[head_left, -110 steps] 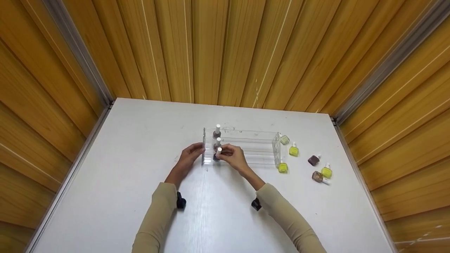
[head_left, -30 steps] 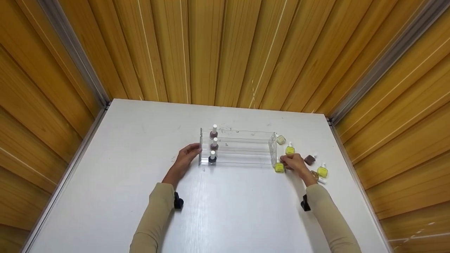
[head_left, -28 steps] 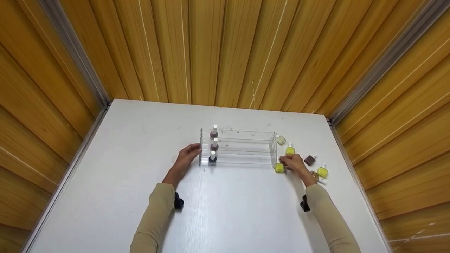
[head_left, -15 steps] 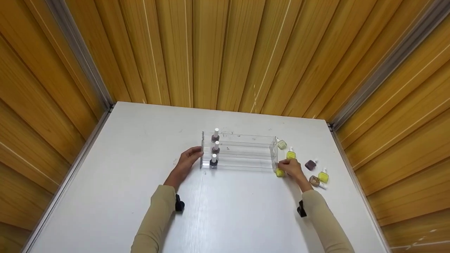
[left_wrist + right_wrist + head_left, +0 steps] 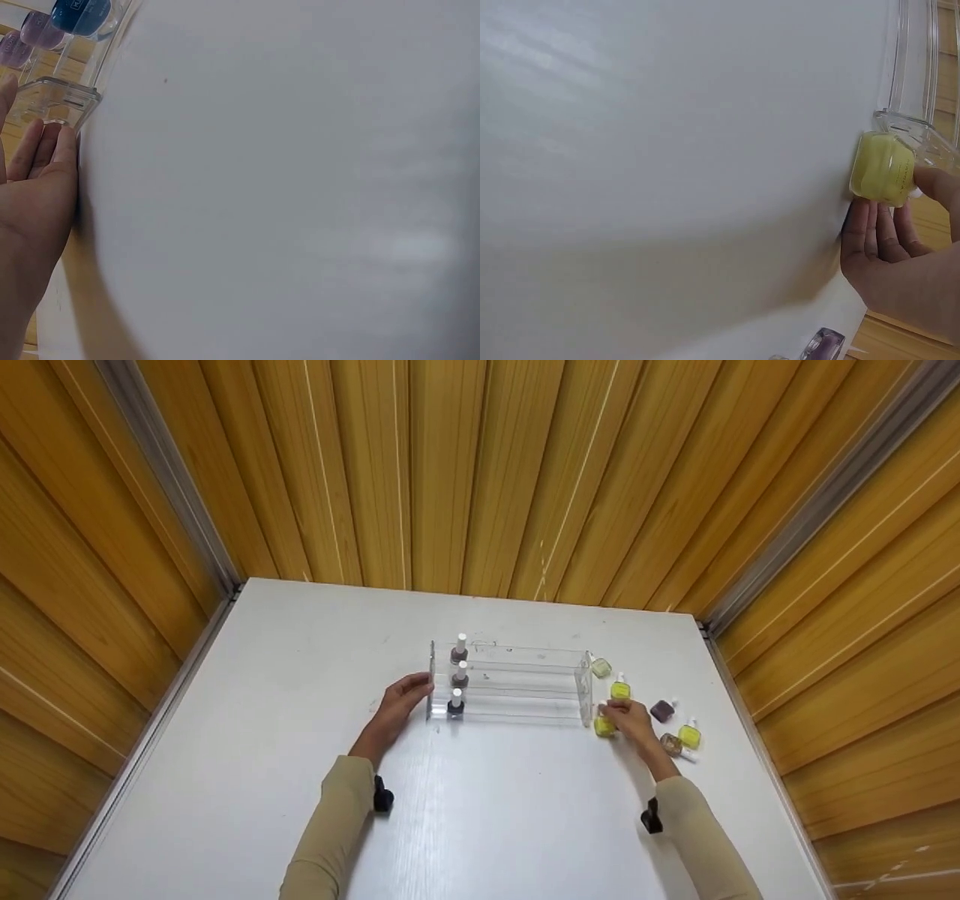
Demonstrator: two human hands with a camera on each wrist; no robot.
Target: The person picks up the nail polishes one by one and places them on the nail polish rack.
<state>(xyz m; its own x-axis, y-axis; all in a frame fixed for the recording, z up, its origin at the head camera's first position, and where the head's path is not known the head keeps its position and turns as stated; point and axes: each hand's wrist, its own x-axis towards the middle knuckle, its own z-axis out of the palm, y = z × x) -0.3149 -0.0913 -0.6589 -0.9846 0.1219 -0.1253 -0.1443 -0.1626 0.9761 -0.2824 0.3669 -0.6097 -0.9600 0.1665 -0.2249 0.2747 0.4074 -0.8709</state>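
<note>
A clear acrylic tiered rack (image 5: 584, 694) stands mid-table. Three nail polish bottles with white caps are upright at its left end: a dark blue one (image 5: 82, 15) at the front and two mauve ones (image 5: 460, 679) behind. My left hand (image 5: 396, 709) rests its outstretched fingertips against the rack's left end panel (image 5: 56, 97). By the right end panel, my right hand (image 5: 634, 721) pinches a yellow nail polish bottle (image 5: 883, 169) near its white cap, between thumb and fingers. The fingers partly cover that cap.
Right of the rack lie a pale yellow-green bottle (image 5: 601, 667), another yellow bottle (image 5: 620, 691), a dark purple one (image 5: 662, 710), a third yellow one (image 5: 689, 736) and a brownish one (image 5: 671, 745). Wood-look walls (image 5: 480, 472) surround the white table (image 5: 480, 825).
My right hand has left the dark blue bottle standing at the rack's front left, gone right, and taken hold of the yellow bottle, shifting it slightly right. My left hand stays at the end panel.
</note>
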